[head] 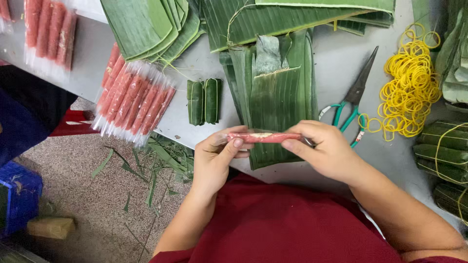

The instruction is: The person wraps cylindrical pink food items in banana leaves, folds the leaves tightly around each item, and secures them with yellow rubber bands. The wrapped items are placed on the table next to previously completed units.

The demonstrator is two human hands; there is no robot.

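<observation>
Both my hands hold one pink sausage stick in clear wrap (263, 138) level above a strip of banana leaf (276, 100). My left hand (214, 158) pinches its left end, and my right hand (324, 151) grips its right end. The leaf strip lies on the grey table (336, 63), reaching past the near edge. Two small leaf-wrapped rolls (204, 101) lie side by side to the left of the strip.
Stacks of wrapped pink sticks (131, 100) lie at the table's left. Cut banana leaves (156, 24) pile up at the back. Green-handled scissors (351, 100), yellow rubber bands (409, 83) and tied leaf bundles (446, 156) lie at the right. Leaf scraps (146, 165) litter the floor.
</observation>
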